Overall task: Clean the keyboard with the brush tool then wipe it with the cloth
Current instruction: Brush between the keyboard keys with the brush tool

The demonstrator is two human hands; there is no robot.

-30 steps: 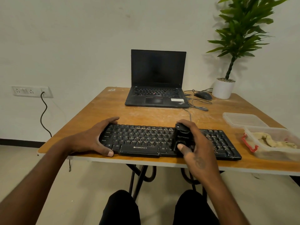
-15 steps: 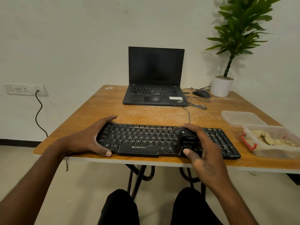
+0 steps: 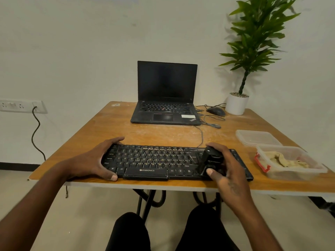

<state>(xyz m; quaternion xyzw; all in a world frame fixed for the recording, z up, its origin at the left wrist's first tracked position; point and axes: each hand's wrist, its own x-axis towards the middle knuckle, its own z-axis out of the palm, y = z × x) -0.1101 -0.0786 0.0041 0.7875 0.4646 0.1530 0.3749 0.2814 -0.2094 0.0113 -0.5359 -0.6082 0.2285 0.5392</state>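
A black keyboard marked ZEBRONICS on its wide front bar lies flat along the near edge of the table, its long side running left to right, with pale dust on the far row of keys. A black brush tool stands on the keys toward the keyboard's right end, leaning, its lower part against the key rows. A crumpled yellowish cloth lies inside a clear plastic container with a red clasp, just right of the keyboard at the table's near right, with the container's clear lid lying just beyond it
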